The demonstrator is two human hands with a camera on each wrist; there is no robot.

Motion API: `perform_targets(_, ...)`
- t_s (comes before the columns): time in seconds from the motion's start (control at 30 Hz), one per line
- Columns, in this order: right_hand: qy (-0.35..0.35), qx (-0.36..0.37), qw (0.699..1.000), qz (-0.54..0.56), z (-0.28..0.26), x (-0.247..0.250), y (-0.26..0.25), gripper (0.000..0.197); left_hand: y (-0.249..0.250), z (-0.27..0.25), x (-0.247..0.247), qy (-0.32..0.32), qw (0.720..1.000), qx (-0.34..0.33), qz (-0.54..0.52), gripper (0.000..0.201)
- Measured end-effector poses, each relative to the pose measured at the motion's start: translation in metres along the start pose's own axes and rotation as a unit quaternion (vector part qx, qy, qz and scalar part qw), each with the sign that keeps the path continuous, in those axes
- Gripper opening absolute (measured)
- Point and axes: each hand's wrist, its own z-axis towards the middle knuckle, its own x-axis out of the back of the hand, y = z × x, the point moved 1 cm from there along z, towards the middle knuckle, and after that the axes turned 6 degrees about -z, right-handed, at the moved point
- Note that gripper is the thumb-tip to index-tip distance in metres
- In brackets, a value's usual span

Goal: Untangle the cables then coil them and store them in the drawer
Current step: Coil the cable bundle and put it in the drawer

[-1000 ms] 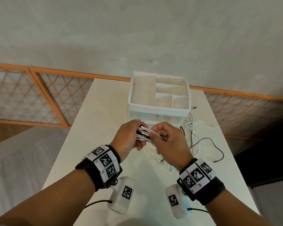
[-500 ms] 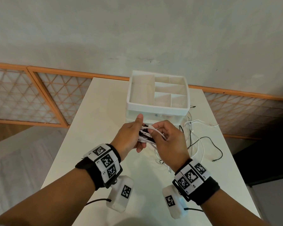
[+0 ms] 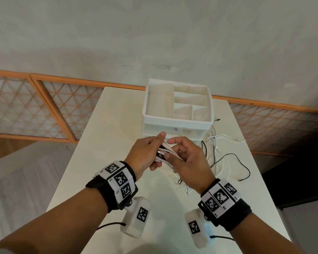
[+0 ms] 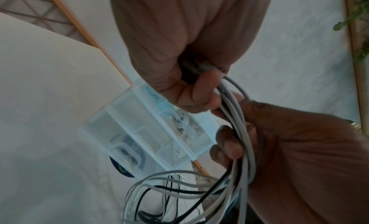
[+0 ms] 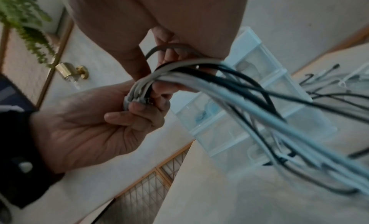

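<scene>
- Head view, mid-frame: left hand (image 3: 145, 153) and right hand (image 3: 186, 158) both clamped on bundle of thin white and black cables (image 3: 163, 154).
- Loose tangled ends trailing right on white table (image 3: 106, 143).
- White plastic drawer unit (image 3: 176, 125) behind; looks barely started, untangling, coiling, storing all left.

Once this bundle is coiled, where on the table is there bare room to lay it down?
Bare table lies left of the drawer unit, out to the left edge, and nearer, beside the left hand. Right of the right hand it is crowded: loose cables sprawl toward the right edge.
</scene>
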Motion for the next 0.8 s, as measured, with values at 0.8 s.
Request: perform_targets(0.8, 0.054, 0.092, 0.983, -0.148, -0.0036, -0.0092, 0.0032, 0.016, -0.0056, -0.0029, -0.0017, 0.02, 1.0, -0.001, 0.012, 0.05)
